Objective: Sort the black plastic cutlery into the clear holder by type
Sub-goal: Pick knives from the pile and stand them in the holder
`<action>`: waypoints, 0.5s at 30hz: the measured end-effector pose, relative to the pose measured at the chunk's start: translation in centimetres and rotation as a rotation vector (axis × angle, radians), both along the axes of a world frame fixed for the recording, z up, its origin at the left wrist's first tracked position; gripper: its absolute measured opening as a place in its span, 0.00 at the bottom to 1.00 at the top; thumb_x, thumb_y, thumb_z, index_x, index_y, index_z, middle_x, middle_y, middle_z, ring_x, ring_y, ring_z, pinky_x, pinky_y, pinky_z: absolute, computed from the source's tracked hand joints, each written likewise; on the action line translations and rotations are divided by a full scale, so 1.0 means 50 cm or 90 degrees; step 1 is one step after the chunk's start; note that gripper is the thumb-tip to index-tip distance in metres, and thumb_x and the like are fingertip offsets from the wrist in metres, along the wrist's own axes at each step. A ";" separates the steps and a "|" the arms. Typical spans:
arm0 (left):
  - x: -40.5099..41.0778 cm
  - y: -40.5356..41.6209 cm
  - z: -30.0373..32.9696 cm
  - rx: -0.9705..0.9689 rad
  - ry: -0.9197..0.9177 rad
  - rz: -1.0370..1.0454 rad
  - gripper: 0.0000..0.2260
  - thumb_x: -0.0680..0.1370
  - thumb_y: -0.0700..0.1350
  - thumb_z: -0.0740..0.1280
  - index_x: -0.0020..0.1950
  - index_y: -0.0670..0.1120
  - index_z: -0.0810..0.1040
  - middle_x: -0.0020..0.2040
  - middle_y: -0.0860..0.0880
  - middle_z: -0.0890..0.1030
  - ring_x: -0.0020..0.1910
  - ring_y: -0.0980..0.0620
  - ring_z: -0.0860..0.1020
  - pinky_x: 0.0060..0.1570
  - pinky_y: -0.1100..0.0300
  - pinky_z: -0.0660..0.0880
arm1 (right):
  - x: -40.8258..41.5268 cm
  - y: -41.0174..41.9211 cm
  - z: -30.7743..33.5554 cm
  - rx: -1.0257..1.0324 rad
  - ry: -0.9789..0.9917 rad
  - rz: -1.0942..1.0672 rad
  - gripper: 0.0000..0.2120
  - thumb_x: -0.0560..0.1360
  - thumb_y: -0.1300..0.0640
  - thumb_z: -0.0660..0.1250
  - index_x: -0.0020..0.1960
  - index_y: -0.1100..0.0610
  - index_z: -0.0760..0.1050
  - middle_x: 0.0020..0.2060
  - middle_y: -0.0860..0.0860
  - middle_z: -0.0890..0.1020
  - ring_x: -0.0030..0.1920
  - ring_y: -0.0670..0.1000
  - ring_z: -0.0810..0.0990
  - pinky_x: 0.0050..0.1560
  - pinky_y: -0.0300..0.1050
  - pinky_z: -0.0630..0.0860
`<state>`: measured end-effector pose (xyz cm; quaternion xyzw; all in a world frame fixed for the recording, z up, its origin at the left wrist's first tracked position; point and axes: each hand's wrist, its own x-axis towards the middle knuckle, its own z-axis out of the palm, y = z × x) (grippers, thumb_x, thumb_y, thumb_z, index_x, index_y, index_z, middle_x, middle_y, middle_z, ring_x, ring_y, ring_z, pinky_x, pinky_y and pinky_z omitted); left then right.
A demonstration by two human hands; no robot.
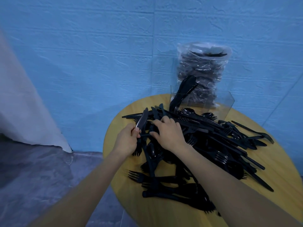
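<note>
The left hand (127, 141) pinches a knife (142, 120), blade pointing up and away. The clear holder (201, 102) stands far right of that grip. The right hand (168, 133) lies nearer, fingers loosely curled in the cutlery pile (205, 145).

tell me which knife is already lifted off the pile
The knife gripped by the left hand, its blade angled up at the pile's left edge; the others lie flat.

A makeshift indoor work corner: a small round yellow wooden table (164, 215) set against a blue textured wall panel (98, 54), beside a pale hanging curtain (21, 99) and grey floor (32, 177).
</note>
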<state>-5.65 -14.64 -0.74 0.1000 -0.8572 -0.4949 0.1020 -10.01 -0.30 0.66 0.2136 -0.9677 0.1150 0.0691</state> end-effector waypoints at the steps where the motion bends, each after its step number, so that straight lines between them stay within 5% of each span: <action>1: -0.002 -0.001 0.000 0.002 -0.001 -0.002 0.09 0.83 0.43 0.54 0.50 0.44 0.72 0.39 0.51 0.74 0.35 0.55 0.70 0.34 0.63 0.67 | -0.003 0.001 0.002 0.002 -0.007 0.002 0.20 0.79 0.46 0.60 0.69 0.50 0.67 0.62 0.54 0.70 0.63 0.56 0.69 0.60 0.50 0.64; 10: -0.014 0.006 0.001 0.018 0.010 -0.018 0.09 0.83 0.43 0.54 0.48 0.44 0.73 0.38 0.52 0.74 0.36 0.55 0.70 0.37 0.63 0.67 | -0.017 0.053 0.017 -0.164 -0.094 -0.017 0.10 0.78 0.62 0.64 0.58 0.60 0.78 0.53 0.55 0.78 0.54 0.54 0.78 0.56 0.50 0.75; 15: -0.016 0.021 0.001 0.025 0.018 -0.025 0.09 0.83 0.43 0.54 0.48 0.44 0.72 0.38 0.51 0.74 0.35 0.55 0.70 0.36 0.62 0.67 | -0.007 0.069 0.017 -0.193 -0.055 -0.016 0.10 0.78 0.57 0.64 0.56 0.60 0.78 0.52 0.54 0.77 0.54 0.53 0.77 0.54 0.48 0.75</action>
